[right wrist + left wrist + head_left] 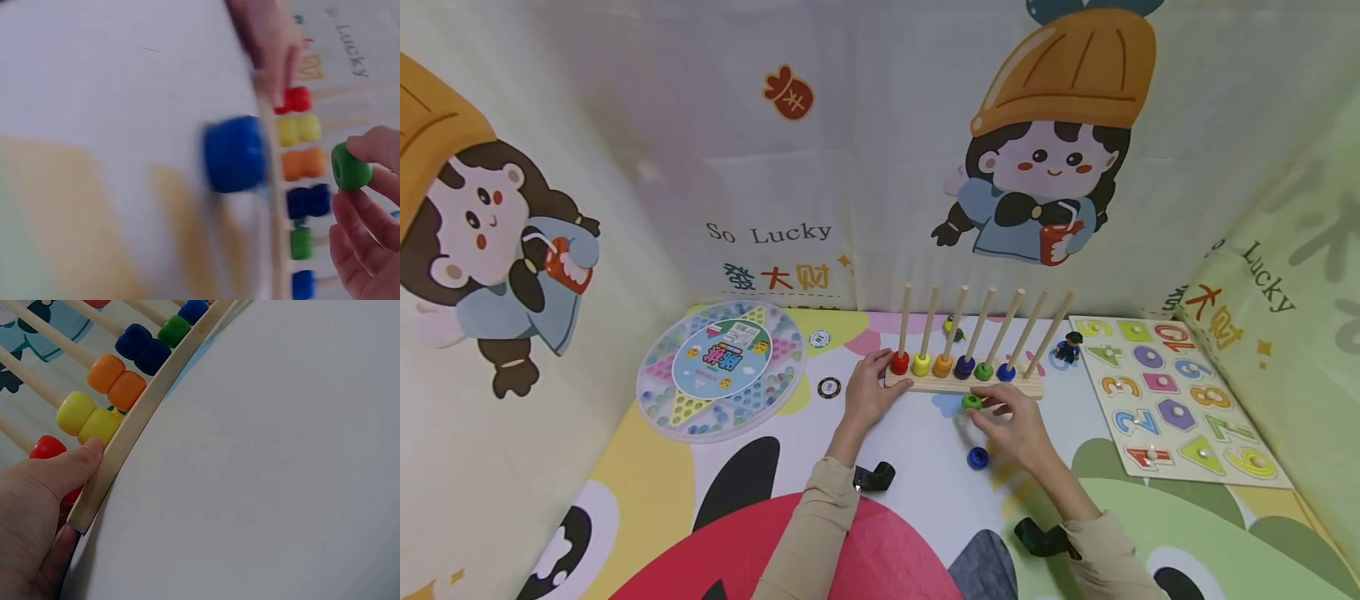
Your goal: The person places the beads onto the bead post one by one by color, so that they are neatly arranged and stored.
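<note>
A wooden bead stacker point(940, 385) with several upright rods stands near the back wall. My left hand point(867, 396) grips the left end of its base, thumb along the front edge beside the yellow beads point(94, 419). Paired red, yellow, orange and dark blue beads sit on the rods, then a single green and a single blue one; the rightmost rod is bare. My right hand point(1021, 423) pinches a green bead point(351, 167) between thumb and fingertips, in front of the base and off the rods. Below it, a loose blue bead point(977, 458) lies on the table.
A round Chinese checkers board point(651, 392) lies at left, with two poker chips point(829, 387) beside it. At right is a number puzzle board point(1120, 425). Behind the stacker are a toy figure point(1067, 347) and a small green-and-yellow toy point(953, 328).
</note>
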`<move>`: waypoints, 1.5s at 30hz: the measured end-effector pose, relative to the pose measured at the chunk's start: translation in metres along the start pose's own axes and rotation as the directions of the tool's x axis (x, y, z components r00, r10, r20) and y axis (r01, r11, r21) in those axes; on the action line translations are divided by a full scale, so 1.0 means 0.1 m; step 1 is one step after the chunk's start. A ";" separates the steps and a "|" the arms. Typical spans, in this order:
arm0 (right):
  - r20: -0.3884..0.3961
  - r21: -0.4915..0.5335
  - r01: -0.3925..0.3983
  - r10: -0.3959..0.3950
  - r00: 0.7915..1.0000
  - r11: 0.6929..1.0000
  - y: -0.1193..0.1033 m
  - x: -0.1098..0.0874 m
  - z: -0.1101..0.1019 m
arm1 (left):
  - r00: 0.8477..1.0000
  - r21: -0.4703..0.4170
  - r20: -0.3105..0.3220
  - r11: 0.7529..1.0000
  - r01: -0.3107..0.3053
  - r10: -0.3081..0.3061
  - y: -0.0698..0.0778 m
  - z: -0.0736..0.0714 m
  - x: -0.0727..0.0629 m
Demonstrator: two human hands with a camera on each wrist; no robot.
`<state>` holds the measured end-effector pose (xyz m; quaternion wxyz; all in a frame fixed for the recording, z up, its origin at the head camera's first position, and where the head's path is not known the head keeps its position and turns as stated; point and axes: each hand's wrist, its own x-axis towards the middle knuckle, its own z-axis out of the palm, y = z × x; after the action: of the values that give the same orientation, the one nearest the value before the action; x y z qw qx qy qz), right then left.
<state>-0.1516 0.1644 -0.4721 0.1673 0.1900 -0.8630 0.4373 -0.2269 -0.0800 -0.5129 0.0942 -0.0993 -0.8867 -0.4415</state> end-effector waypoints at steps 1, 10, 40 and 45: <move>-0.028 0.001 0.001 -0.001 1.000 1.000 -0.01 0.04 -0.04 | 1.000 -0.002 0.000 1.000 -0.003 0.003 0.00 0.00 0.00; -0.259 0.006 -0.009 0.010 0.966 1.000 -0.25 0.43 -0.46 | 1.000 0.005 -0.003 1.000 -0.008 0.008 -0.03 0.00 0.00; -0.464 -0.004 -0.056 0.048 0.884 0.998 -0.58 0.98 -0.71 | 0.998 0.024 -0.025 0.998 -0.058 0.059 -0.04 0.00 -0.01; -0.443 -0.028 -0.074 0.054 0.895 0.997 -0.55 0.96 -0.68 | 1.000 0.010 0.008 1.000 -0.008 0.008 -0.04 0.00 0.00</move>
<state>-0.2009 0.1726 -0.3521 0.3484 0.0534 -0.8178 0.4549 -0.2279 -0.0825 -0.5154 0.0930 -0.1040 -0.8889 -0.4364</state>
